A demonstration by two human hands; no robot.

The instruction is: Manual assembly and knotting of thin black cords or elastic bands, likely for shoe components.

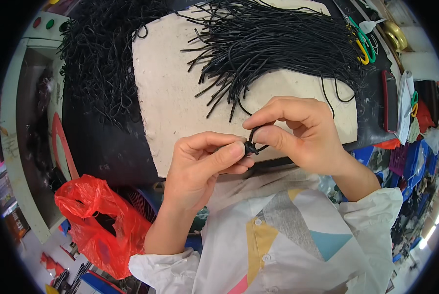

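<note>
Between my two hands, above the near edge of a pale board [165, 98], is a black cord [250, 147] bunched into a small knot with loops. My left hand [202, 159] is closed, thumb and fingers pinching the knot. With thumb and forefinger, my right hand [298, 130] pinches a loop standing up from it. Just beyond my right hand, a thick bundle of straight black cords [278, 44] lies across the board, cut ends pointing left. To its left is a big tangled heap of knotted, looped black cords [97, 59].
Green-handled scissors [369, 41] and yellow-handled scissors [361, 51] lie at the bundle's right end. A red plastic bag [106, 230] hangs at the lower left, beside a pale metal machine frame [13, 132]. A dark red case [390, 100] is at the table's right edge.
</note>
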